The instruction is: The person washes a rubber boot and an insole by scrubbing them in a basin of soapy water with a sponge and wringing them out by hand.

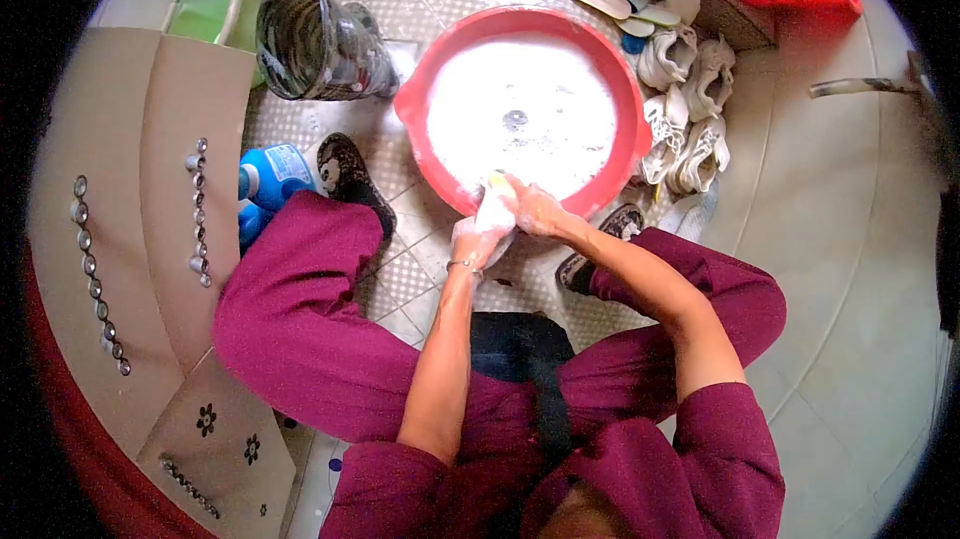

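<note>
your left hand [472,242] and right hand [533,211] both clench a soapy white shoe [494,209] at the near rim of the red basin [420,89], its long axis pointing away from you toward the suds, hands equally close.

Both bare forearms reached forward from rolled-up maroon sleeves, elbows bent and spread, wrists converging ahead of the knees. The left hand [478,237] was cupped with fingers curled closed, a thin bangle at its wrist. The right hand [533,209] pressed against it from the side, fingers wrapped over, both coated in white lather
</note>
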A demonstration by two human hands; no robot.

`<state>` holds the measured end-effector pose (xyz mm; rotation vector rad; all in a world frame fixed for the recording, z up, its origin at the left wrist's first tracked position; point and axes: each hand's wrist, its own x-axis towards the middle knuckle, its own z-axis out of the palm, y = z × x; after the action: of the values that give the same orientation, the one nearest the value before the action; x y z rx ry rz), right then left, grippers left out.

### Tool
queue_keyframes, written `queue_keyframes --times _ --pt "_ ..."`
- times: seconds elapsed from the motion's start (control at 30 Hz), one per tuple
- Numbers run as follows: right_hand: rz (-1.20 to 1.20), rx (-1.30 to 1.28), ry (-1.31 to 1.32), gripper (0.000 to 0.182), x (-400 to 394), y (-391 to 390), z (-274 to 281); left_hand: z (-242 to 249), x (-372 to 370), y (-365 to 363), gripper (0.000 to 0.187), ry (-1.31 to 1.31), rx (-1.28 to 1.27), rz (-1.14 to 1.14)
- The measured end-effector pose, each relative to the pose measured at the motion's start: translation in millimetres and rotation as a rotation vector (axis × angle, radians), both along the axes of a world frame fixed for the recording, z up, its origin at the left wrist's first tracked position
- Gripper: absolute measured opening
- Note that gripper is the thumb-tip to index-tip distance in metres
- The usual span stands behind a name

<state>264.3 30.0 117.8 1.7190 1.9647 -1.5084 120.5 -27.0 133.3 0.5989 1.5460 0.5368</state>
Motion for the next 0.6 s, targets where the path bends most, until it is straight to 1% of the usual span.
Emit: queue_keyframes --times 0.03,0.07,0.1,0.13,0.17,0.2,0.23,0.27,0.33,0.37,0.4,0.47,0.5,0.53,0.57,0.6 --pt "-0.046 -0.101 0.032 0.062 4.1 4.7 0.1 10.9 3.1 4.0 0.029 0.097 0.023 -0.064" --pt "-0.048 -0.098 0.029 0.062 9.1 5.7 2.2 17.8 4.5 6.4 0.03 0.198 0.05 -0.129" --pt "-0.14 -0.128 0.029 0.064 16.4 8.0 4.2 -8.8 4.0 -6.5 0.031 0.211 0.063 -0.115" --pt "-0.231 -0.161 0.031 0.065 21.6 9.2 6.2 -23.1 3.5 -17.4 0.031 0.21 0.068 -0.114" --pt "-0.17 -0.096 -0.024 0.066 23.8 7.6 11.2 -33.4 3.0 -28.5 0.03 0.328 0.035 -0.146" --pt "-0.17 -0.095 -0.026 0.066 21.1 4.8 24.1 -37.6 4.2 -34.6 0.03 0.445 0.0 -0.177" --pt "-0.046 -0.115 0.005 0.064 14.8 1.3 42.7 -33.1 7.7 -34.0 0.028 0.473 -0.057 -0.18" --pt "0.078 -0.136 0.037 0.062 7.3 -4.7 56.5 -25.0 12.1 -32.5 0.028 0.471 -0.059 -0.178" --pt "0.17 0.034 0.016 0.057 -7.7 -23.6 68.5 -11.3 17.6 -29.6 0.027 0.303 -0.039 0.1" --pt "0.23 0.076 0.019 0.054 -12.5 -24.1 68.5 -27.8 15.4 -35.2 0.025 0.3 -0.083 0.08" --pt "0.232 0.071 0.021 0.054 -15.0 -22.5 66.9 -23.5 17.4 -33.5 0.025 0.301 -0.089 0.082" --pt "0.243 0.083 -0.003 0.05 -18.6 -18.7 62.5 -8.0 24.0 -27.4 0.024 0.141 -0.08 0.315" --pt "0.237 0.074 -0.001 0.05 -20.2 -19.0 30.1 -5.8 22.8 -26.0 0.024 0.144 -0.088 0.308" --pt "0.285 0.082 0.007 0.05 -20.3 -19.0 -27.3 -4.1 22.0 -22.8 0.023 0.065 -0.158 0.415" --pt "0.251 0.035 -0.066 0.048 -23.5 -3.4 -19.4 -2.9 26.5 -18.1 0.023 -0.025 -0.222 0.532" --pt "0.218 -0.012 -0.139 0.047 -26.9 12.5 -11.0 -10.7 29.8 -24.4 0.023 -0.033 -0.221 0.537"
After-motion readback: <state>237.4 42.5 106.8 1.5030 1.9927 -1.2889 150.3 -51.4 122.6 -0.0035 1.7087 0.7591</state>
